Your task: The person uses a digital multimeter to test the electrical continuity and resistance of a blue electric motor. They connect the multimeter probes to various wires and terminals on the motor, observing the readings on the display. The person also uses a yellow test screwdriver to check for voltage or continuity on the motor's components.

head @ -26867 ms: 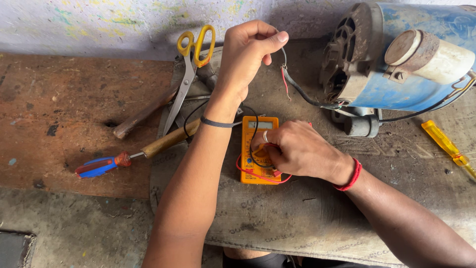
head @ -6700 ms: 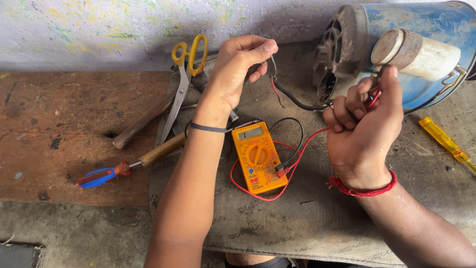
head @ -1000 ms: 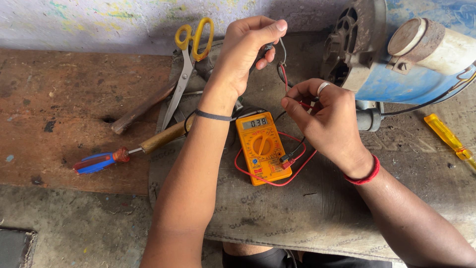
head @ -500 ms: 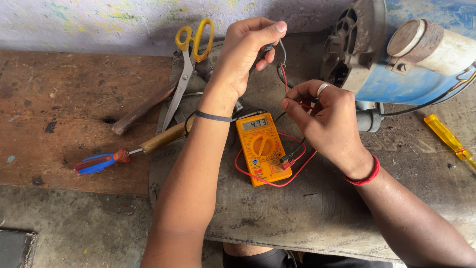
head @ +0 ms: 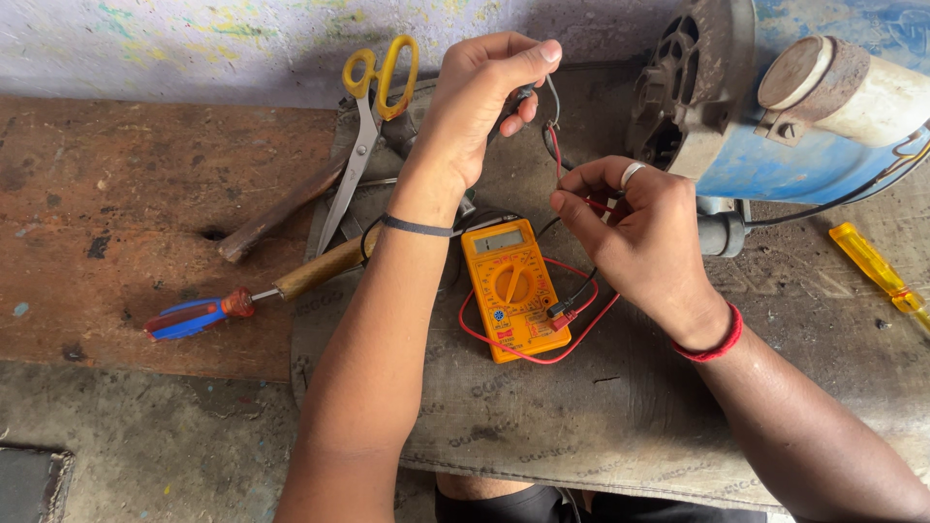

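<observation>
With your left hand [head: 475, 107] pinching the motor wires [head: 552, 107] and right hand [head: 639, 228] fingers closed on the red probe [head: 591, 201], hold both steady and glance at the yellow multimeter [head: 513, 289] at 6 o'clock.

I see an orange-yellow multimeter [head: 513, 289] with a grey screen, red and black leads [head: 542, 339] looping around it. Far left lie scissors [head: 373, 107] with yellow handles; left, a screwdriver [head: 199, 316] with a blue and red handle. Far right stands a blue motor [head: 823, 126]; a yellow screwdriver [head: 880, 274] lies right. A red band [head: 715, 341] circles my right wrist.
</observation>
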